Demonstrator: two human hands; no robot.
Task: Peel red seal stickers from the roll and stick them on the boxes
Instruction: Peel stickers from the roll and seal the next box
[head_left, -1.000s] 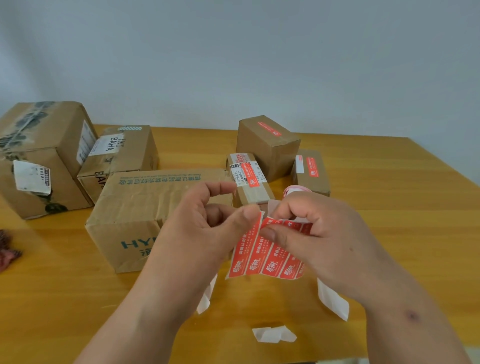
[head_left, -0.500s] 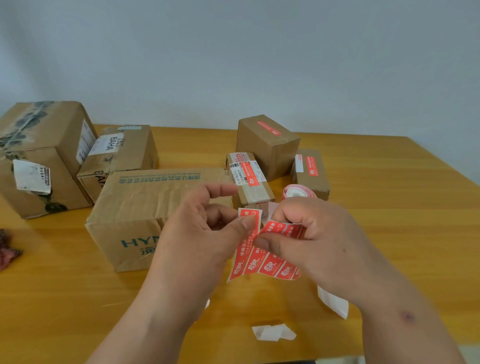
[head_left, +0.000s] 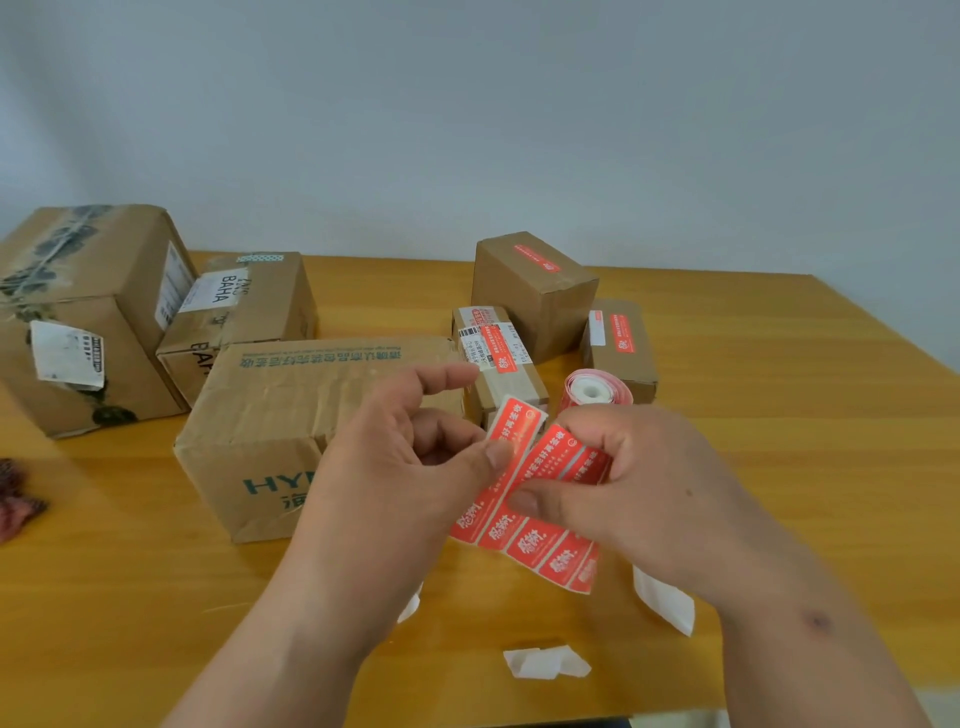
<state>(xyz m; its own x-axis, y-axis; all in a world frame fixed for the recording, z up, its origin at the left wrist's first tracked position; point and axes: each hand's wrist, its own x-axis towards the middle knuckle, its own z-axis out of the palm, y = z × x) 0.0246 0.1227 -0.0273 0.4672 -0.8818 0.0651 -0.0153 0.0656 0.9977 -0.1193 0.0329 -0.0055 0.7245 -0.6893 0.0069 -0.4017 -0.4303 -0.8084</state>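
- Above the wooden table (head_left: 779, 415), the left hand (head_left: 395, 467) pinched one red sticker (head_left: 511, 431) between thumb and a finger hidden behind it; the index finger pointed free.
- The sticker was lifted partly off the strip (head_left: 545, 551) and tilted upward.
- The right hand (head_left: 639, 493) gripped the strip of red stickers, thumb pressed on its face, remaining fingers curled behind.
- The roll (head_left: 592, 389) sat just behind the right hand, connected to the strip.
- Three small boxes (head_left: 535, 296) beyond the roll each carried a red sticker.
- A long box (head_left: 270, 415) lay left of the hands; two larger boxes (head_left: 88, 312) stood at far left.
- White paper scraps (head_left: 545, 662) lay on the table near the wrists.
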